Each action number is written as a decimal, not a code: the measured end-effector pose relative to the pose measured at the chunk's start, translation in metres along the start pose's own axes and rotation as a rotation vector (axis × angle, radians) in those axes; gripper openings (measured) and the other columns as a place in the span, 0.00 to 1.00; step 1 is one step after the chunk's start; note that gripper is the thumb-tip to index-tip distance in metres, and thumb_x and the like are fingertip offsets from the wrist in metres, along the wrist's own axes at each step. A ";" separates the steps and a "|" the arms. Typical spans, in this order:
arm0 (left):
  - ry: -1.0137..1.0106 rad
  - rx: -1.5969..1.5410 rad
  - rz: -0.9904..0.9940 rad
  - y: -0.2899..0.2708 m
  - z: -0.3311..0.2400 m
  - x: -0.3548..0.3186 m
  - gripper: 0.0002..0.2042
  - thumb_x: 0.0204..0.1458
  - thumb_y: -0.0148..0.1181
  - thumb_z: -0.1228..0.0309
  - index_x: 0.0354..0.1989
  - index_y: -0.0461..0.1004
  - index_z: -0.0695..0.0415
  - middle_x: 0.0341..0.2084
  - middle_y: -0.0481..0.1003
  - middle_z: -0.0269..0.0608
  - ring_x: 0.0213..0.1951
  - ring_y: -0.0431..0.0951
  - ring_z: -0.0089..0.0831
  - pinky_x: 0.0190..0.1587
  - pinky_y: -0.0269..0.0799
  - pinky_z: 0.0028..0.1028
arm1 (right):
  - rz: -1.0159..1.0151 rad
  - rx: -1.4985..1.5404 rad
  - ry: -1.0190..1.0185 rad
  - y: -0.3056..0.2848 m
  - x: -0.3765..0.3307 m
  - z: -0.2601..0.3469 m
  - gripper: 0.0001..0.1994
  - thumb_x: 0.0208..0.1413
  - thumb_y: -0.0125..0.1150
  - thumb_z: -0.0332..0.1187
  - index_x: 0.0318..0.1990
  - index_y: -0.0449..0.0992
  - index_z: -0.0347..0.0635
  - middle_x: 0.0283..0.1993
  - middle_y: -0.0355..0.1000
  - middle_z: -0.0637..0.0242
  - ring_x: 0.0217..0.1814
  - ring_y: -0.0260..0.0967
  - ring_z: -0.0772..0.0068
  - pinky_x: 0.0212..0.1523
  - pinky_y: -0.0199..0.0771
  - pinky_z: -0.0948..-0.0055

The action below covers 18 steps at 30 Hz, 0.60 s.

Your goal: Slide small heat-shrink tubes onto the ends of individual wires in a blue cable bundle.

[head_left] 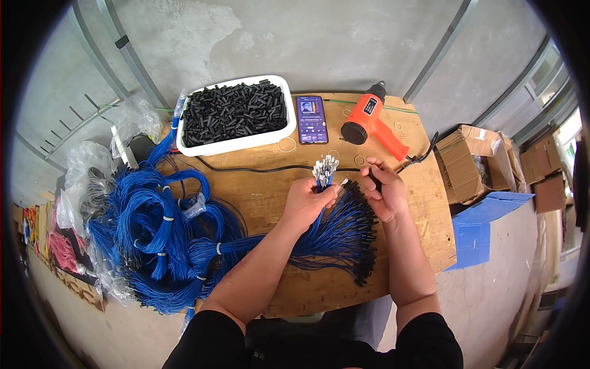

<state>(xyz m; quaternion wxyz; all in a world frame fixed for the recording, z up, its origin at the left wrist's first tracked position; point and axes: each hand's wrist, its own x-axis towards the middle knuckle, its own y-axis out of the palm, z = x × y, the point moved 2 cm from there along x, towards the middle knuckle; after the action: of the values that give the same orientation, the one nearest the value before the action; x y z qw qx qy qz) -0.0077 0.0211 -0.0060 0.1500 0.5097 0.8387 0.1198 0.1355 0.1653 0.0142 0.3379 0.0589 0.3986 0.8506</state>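
Note:
My left hand (pixel 302 204) is closed around a bundle of blue wires, whose bare metal terminals (pixel 325 168) stick up above the fist. Just to the right, my right hand (pixel 391 195) is raised with curled fingers, and a small black sleeve (pixel 374 179) shows between thumb and fingers. One terminal (pixel 344 182) stands apart from the bundle, between the two hands. Below them, blue wires with black sleeves on their ends (pixel 364 249) fan out over the table. Their other end runs left through a white tie (pixel 218 248).
Coiled blue wire bundles (pixel 153 230) cover the table's left side. Behind stand a white tub (pixel 246 142) of short black tubes, a phone (pixel 312 120) and an orange heat gun (pixel 376 123). A black cord (pixel 258 169) crosses the wooden table (pixel 424 215). Cardboard boxes (pixel 464 163) stand at right.

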 end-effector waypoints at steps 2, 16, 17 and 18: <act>-0.016 0.005 -0.004 0.001 -0.002 -0.001 0.06 0.55 0.65 0.74 0.34 0.77 0.64 0.25 0.75 0.36 0.25 0.73 0.21 0.30 0.69 0.21 | -0.027 -0.067 -0.009 0.001 0.000 -0.001 0.09 0.67 0.46 0.25 0.51 0.70 0.38 0.39 0.72 0.61 0.26 0.58 0.80 0.20 0.55 0.84; 0.028 0.014 -0.011 0.002 -0.002 -0.001 0.07 0.55 0.64 0.74 0.28 0.75 0.62 0.22 0.75 0.33 0.24 0.71 0.17 0.27 0.66 0.20 | -0.031 -0.144 0.022 0.009 -0.001 -0.009 0.10 0.65 0.52 0.24 0.52 0.71 0.34 0.36 0.73 0.61 0.25 0.59 0.81 0.19 0.53 0.85; 0.034 0.014 -0.010 0.002 -0.002 -0.001 0.07 0.55 0.64 0.74 0.28 0.75 0.62 0.21 0.74 0.33 0.24 0.71 0.17 0.27 0.65 0.20 | -0.031 -0.144 0.022 0.008 -0.001 -0.008 0.10 0.65 0.52 0.24 0.52 0.71 0.34 0.36 0.73 0.61 0.25 0.59 0.81 0.19 0.53 0.85; 0.034 0.013 -0.010 0.002 -0.002 -0.001 0.07 0.55 0.64 0.74 0.28 0.75 0.62 0.21 0.74 0.33 0.24 0.71 0.17 0.27 0.65 0.20 | -0.034 -0.169 0.021 0.007 -0.002 -0.007 0.10 0.64 0.54 0.25 0.51 0.72 0.34 0.35 0.74 0.62 0.24 0.59 0.82 0.19 0.53 0.85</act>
<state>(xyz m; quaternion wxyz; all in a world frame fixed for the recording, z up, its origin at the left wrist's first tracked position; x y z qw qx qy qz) -0.0066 0.0210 -0.0035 0.1328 0.5045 0.8444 0.1221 0.1301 0.1564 0.0146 0.3519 0.0144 0.3301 0.8758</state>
